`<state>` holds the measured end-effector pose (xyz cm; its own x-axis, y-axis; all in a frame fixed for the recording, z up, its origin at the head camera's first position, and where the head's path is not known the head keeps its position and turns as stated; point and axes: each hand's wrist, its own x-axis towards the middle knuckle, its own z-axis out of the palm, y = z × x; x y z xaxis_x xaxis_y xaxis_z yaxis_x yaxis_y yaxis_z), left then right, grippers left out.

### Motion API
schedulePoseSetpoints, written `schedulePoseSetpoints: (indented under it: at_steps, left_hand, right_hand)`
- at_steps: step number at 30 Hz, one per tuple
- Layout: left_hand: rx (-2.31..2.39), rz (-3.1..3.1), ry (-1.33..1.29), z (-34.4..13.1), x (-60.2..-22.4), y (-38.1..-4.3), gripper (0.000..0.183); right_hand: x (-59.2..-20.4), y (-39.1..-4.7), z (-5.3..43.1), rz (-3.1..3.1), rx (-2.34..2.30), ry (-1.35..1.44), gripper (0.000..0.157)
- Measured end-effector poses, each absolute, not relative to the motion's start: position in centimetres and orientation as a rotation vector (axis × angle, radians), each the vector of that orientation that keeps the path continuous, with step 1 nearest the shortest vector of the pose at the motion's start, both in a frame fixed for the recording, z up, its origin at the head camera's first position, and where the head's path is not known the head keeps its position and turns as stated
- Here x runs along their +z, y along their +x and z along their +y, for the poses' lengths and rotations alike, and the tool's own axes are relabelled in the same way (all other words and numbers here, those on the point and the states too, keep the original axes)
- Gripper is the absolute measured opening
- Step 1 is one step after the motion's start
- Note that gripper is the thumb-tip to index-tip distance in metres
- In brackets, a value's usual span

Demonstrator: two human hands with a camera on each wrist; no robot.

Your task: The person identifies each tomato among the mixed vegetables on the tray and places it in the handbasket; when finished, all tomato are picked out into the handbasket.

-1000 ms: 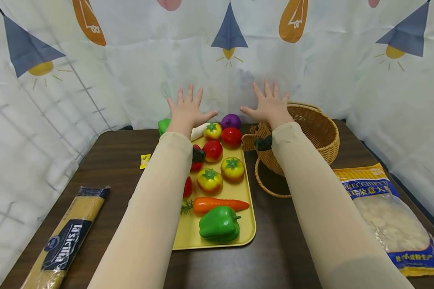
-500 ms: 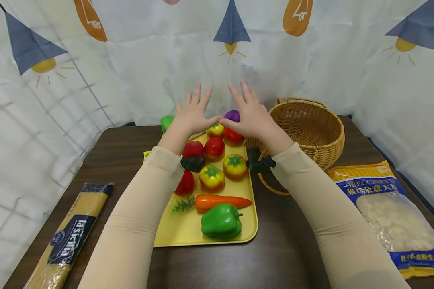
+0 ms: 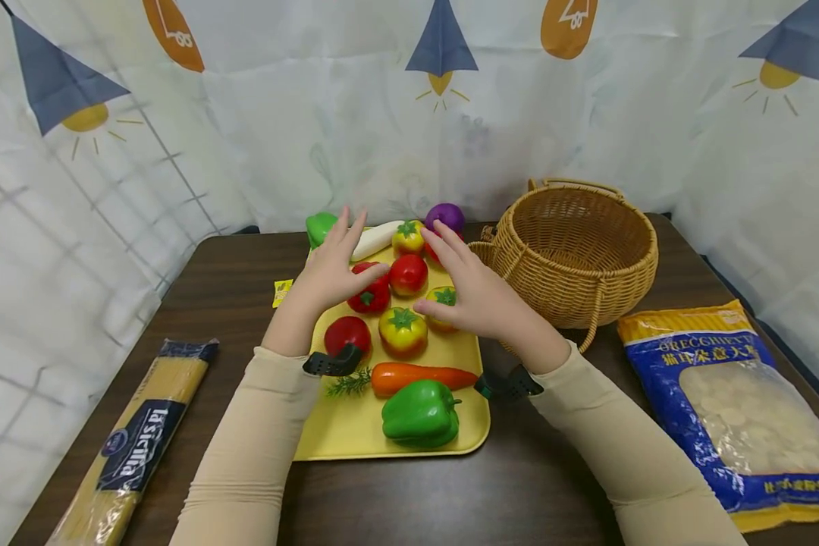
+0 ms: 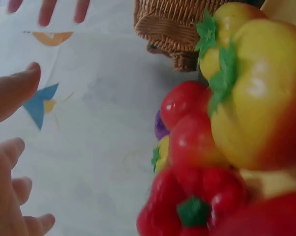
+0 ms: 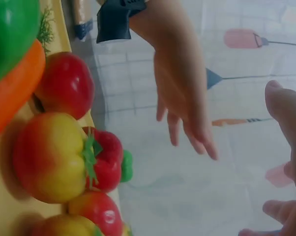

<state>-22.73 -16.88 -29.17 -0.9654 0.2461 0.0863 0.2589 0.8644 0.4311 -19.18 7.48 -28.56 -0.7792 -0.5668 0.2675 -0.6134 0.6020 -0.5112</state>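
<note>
Both hands hang over a yellow tray (image 3: 341,436) of produce, fingers spread and nothing held. My left hand (image 3: 327,277) is above the tray's left side, nearest a red bell pepper (image 3: 368,296). My right hand (image 3: 481,299) reaches over the right edge and partly covers a yellow-red fruit with a leafy green top (image 3: 442,297). Between the hands lie a red round fruit (image 3: 408,274) and another yellow-red fruit (image 3: 403,332). Nearer the front are a carrot (image 3: 416,377) and a green bell pepper (image 3: 419,413). In the right wrist view the left hand (image 5: 180,83) points downward, fingers extended.
A wicker basket (image 3: 553,292) stands right of the tray, beside a blue-and-yellow pasta bag (image 3: 744,417). At left lie a spaghetti pack (image 3: 139,440) and a small yellow packet (image 3: 282,293). A white vegetable (image 3: 377,239) and a purple one (image 3: 445,218) lie at the back, before a printed curtain (image 3: 355,114).
Both hands have drawn back from near the curtain and lowered over the tray. They came close together midway, then parted slightly. The head view has tilted a little downward.
</note>
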Motion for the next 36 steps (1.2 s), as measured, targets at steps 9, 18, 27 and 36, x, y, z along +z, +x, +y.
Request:
schedulePoseSetpoints:
  at_steps: [9, 18, 27, 36]
  left_hand:
    - [-0.982, -3.085, -0.372, -22.7, -33.0, -19.1, 0.087]
    - [-1.155, -3.135, -0.359, -26.8, -35.3, -17.5, 0.084]
    - [-1.029, -3.171, -0.127, -29.2, -37.4, -16.6, 0.078]
    - [-1.120, -3.119, -0.141, -30.2, -38.7, -15.7, 0.075]
  right_hand:
    - [-31.4, -17.3, 7.3, -2.688, 1.026, 1.136, 0.083]
    - [-33.4, -16.8, 7.2, -2.674, 1.203, 1.234, 0.075]
    - [-35.5, -17.0, 7.1, -2.632, 1.132, 1.297, 0.068]
    - [-36.7, -17.2, 6.8, -2.539, 1.105, 1.278, 0.067]
